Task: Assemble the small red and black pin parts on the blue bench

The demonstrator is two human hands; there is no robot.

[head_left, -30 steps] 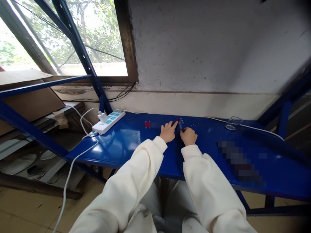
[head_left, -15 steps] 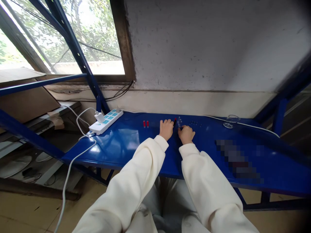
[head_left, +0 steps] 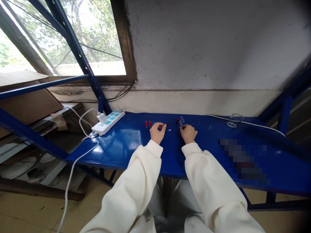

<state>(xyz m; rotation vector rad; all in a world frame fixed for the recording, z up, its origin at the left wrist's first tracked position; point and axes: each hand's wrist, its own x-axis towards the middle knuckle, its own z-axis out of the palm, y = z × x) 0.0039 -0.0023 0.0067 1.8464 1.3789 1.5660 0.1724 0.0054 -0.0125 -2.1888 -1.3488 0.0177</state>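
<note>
My left hand [head_left: 157, 132] is above the blue table, its thumb and finger pinching a small thin dark piece [head_left: 168, 124] that points right. Just below that piece, a tiny white item [head_left: 169, 130] lies on the tabletop. My right hand [head_left: 189, 133] has its fingers closed at the lower end of a small clear plastic piece [head_left: 181, 121] with knobby parts; the fingertips are partly hidden. Beside it on the left stands a small red-and-black piece [head_left: 177, 121]. Two small red cylinders [head_left: 148, 124] are upright behind my left hand.
Several tiny clear bits [head_left: 196, 122] lie right of my right hand. Farther right are a clear round container [head_left: 232, 122] and a blurred-out dark object [head_left: 240, 158]. A white power strip [head_left: 108, 123] with a plugged-in cable is on the left. Blue frame posts [head_left: 80, 55] rise at the side.
My left hand has drawn back left from the red-and-black piece and now pinches a thin dark piece. The tiny white item has come into view. My right hand stays at the clear piece.
</note>
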